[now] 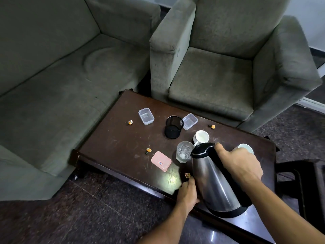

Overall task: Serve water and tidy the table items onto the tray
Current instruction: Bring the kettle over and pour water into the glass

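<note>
I have the steel kettle (214,182) tipped forward over the near right part of the surface (114,143), its spout right at the rim of the glass (183,152). My right hand (241,164) is wrapped round the black handle. My left hand (188,192) rests against the kettle's lower side with fairly straight fingers, holding nothing.

The glass looks to have some water in it, so I judge the serving half is under way and not finished. One white cup (201,137) stands just behind the glass and another (246,148) is partly hidden behind my right hand.

The tidying looks untouched. A pink lid (161,161), a black mesh pot (173,127), two clear plastic boxes (146,116) (190,121) and small orange scraps (149,150) lie scattered about. I cannot pick out a tray with any certainty. A grey sofa (61,85) and an armchair (219,76) stand beyond.
</note>
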